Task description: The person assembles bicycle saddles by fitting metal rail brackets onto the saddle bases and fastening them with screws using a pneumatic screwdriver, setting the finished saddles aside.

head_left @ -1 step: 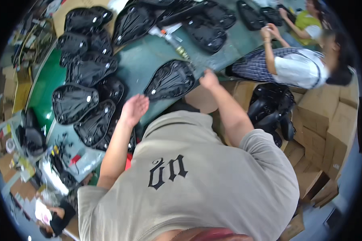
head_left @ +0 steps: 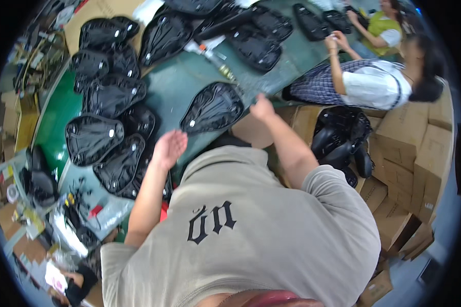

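One black saddle (head_left: 213,108) lies underside up on the green table (head_left: 170,77), near its front edge. My left hand (head_left: 170,149) is just off the saddle's narrow left end, open with the fingers stretched out and nothing in it. Beyond the wide right end is my right hand (head_left: 262,108), its fingers curled closed at the table edge. Whatever it may hold is too blurred to make out. Behind the saddle rests a slim tool (head_left: 224,70) with a yellowish-green body and an orange part.
Several more saddles (head_left: 94,139) crowd the table's left side, and others (head_left: 255,46) lie along the back. A co-worker in a white top (head_left: 368,84) stands at the right, with another in yellow-green (head_left: 381,38) beyond. Cardboard boxes (head_left: 402,148) and black saddles (head_left: 340,135) fill the right side.
The whole view has shifted slightly, so the table and saddles sit a little lower and further left. Both my hands keep nearly the same pose; the saddle between them has not visibly moved on the table.
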### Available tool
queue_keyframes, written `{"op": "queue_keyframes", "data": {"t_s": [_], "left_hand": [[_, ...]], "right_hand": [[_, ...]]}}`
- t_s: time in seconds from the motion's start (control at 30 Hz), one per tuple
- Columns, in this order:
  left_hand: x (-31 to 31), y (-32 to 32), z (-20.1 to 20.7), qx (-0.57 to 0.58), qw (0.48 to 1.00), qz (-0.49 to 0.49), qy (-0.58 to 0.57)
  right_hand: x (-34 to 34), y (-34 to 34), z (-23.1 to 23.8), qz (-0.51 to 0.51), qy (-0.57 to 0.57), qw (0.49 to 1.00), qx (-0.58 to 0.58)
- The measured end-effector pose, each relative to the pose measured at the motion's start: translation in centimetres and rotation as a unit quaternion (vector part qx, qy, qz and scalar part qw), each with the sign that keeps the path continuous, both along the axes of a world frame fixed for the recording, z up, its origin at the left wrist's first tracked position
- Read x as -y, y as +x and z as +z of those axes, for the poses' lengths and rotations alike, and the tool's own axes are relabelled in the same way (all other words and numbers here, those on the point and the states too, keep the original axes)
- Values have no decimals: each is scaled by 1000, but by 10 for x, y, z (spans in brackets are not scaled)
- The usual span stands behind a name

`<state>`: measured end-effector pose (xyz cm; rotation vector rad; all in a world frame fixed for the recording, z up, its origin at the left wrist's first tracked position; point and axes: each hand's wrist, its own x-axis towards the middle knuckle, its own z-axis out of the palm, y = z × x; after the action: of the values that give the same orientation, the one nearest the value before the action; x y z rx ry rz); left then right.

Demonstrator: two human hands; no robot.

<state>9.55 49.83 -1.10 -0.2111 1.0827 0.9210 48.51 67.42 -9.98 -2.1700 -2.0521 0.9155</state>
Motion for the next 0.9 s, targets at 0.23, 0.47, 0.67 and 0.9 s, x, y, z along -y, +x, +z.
{"op": "queue_keyframes", "data": {"t_s": [0.23,0.47,0.67,0.9], "left_hand": [[47,21,-56,36,998,28,-48],[68,45,-71,46,996,18,-78],[44,34,-83,24,998,29,-51],[32,24,-122,-82,994,-37,-58]], "right_hand": [[72,39,-19,90,48,993,51],[75,24,13,100,-37,994,33],[28,-14,51,101,-92,990,36],[-5,-17,28,110,-86,990,13]]}}
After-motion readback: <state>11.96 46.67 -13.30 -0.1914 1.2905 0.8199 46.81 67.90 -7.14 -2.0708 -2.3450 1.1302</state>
